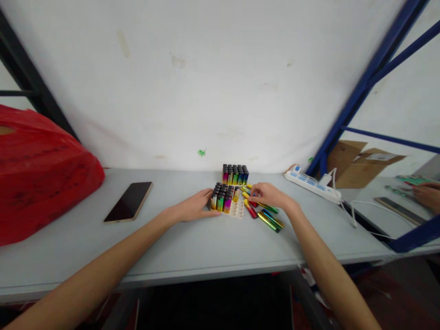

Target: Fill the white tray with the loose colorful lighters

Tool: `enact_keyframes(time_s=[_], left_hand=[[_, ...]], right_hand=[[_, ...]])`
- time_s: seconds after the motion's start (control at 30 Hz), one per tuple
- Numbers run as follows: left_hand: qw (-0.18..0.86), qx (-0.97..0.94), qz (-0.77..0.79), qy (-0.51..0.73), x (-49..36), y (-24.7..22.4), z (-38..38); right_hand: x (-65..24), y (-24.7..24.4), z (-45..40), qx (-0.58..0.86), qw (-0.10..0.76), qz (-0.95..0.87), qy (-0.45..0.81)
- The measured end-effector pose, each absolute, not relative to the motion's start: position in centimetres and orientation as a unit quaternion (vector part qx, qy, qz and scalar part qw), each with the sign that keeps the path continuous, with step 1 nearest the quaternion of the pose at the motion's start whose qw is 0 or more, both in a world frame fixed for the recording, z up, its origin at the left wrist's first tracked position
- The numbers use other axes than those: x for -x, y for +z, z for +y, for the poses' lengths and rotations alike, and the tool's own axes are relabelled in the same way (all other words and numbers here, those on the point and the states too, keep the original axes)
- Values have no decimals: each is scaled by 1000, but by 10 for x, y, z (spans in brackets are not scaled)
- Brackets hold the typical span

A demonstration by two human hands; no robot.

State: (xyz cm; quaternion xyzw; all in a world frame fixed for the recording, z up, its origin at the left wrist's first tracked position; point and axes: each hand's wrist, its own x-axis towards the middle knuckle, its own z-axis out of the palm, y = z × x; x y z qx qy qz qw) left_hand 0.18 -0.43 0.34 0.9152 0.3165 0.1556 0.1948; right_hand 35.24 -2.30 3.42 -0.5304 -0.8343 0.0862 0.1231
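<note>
Upright lighters (222, 196) with black tops and shiny coloured bodies fill the left part of a pale tray (237, 210) with round sockets; bare sockets show at its front right. My left hand (195, 206) grips the tray's left side, thumb along the front and fingers toward the back. Just right of the tray, my right hand (268, 195) is bent down over loose lighters, its fingers closed at a red and yellow lighter (250, 208); the fingertips are partly hidden. More loose lighters (271, 221), gold, green and blue, lie beside and below that hand.
Behind the tray stands another block of upright lighters (235, 174) near the wall. A phone (129, 201) and a red plastic bag (44, 174) are on the left. To the right lie a white power strip (312, 184) and a blue frame post (357, 91); beyond it, another person's hand (428, 195).
</note>
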Motion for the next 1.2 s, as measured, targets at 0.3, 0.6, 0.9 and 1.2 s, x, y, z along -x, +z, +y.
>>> enact_keyframes(time_s=[0.3,0.6,0.9,1.2], left_hand=[[197,-915,319,149,-2,4,-5],[199,-914,312,165,-1,3,-4],[200,-915,310,162,0,3,-2],[195,-918,310,153,-1,3,-2]], right_hand=[[-338,25,-26,571,73,-815,57],[-347,26,-20,574,283,-762,97],[-328,38,-22,442,580,-548,409],[-306,35,-29,394,542,-547,502]])
